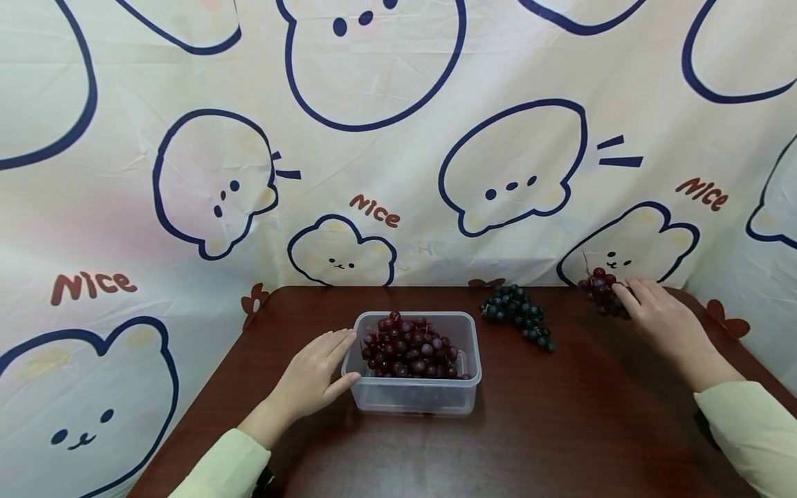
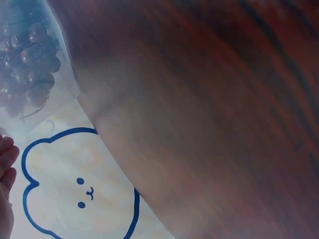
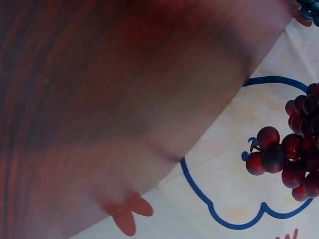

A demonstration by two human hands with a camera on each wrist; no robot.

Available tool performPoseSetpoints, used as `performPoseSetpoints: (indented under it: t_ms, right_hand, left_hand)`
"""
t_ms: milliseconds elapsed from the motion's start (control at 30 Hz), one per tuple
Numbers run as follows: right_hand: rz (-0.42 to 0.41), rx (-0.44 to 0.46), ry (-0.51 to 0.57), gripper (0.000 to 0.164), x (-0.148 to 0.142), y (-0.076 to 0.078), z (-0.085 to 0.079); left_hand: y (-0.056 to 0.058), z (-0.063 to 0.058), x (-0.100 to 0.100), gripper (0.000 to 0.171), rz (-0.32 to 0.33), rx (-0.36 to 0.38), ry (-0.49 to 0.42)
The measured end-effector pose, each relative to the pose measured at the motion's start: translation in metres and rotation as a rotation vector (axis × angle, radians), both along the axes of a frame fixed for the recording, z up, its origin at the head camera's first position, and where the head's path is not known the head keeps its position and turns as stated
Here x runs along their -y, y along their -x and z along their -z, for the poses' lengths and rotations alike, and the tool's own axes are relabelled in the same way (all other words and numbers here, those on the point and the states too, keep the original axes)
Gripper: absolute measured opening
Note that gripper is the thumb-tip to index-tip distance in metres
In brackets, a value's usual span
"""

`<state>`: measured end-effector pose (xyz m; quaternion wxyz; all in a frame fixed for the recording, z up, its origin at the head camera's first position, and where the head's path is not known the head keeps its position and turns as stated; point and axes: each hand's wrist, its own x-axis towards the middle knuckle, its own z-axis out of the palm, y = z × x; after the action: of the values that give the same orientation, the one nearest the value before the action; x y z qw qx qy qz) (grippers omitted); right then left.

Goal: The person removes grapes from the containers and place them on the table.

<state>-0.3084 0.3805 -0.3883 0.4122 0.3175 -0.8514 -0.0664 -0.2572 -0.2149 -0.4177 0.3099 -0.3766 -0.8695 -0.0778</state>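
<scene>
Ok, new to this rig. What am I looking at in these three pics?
No robot here: just a person's two bare hands. The wide picture comes from a camera worn on the head, looking forward and down; the other two come from one camera on each wrist. On the brown table sit a clear plastic container with red grapes inside and, beside it, a dark bunch. The left hand touches the container's side; the right hand holds another red bunch.
</scene>
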Motion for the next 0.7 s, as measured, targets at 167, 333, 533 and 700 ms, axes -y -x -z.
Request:
performPoseSetpoints:
  t_ms: [167,333,533,700]
  right_hand:
    - [-0.008,0.008,-0.021,0.069,-0.005,0.005,0.009]
    - [0.007,0.058,-0.046,0.056,-0.006,0.007,0.017]
    - [0.015,0.074,-0.055,0.053,-0.005,0.010,0.022]
    - [0.024,0.094,-0.067,0.053,-0.003,0.014,0.025]
  left_hand:
    - [-0.001,0.000,0.000,0.079,0.002,0.010,-0.007]
    - [-0.002,0.000,0.000,0.078,-0.010,0.016,-0.004]
    - [-0.001,-0.001,-0.001,0.079,-0.006,0.009,-0.004]
    - [-0.001,0.000,-0.001,0.079,-0.007,0.005,-0.002]
